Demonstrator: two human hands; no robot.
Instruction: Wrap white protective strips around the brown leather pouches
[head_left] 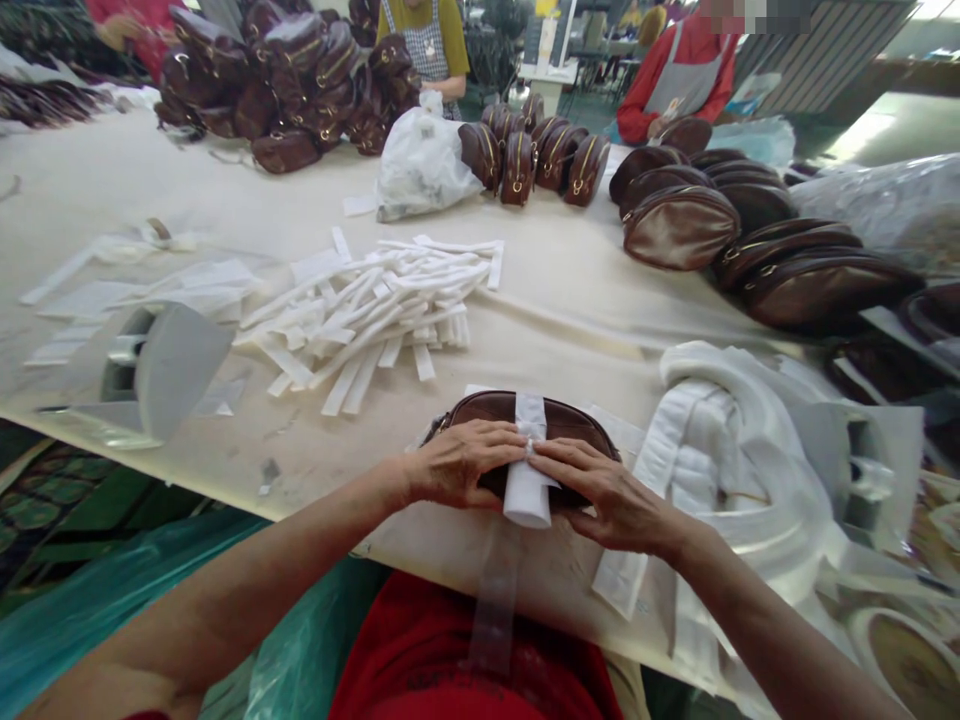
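Here, white strip [529, 410] lies between hands, long axis bodyward | left hand [471, 460], right hand [611, 492] equally near | half-curled, both gripping brown bag [574, 420]

Red top [397, 650], bright on the front and darker along the folds and edges, with a row of small dark marks [457, 683] low on it, too blurred to read. Left arm [247, 590]: a sliver of dark red sleeve [146, 715] at the lower edge of view, forearm bare below it; right forearm [750, 600] likewise bare, both hands ungloved. Beige cloth [628, 688] shows at the top's right side, possibly a trouser leg, mostly hidden.
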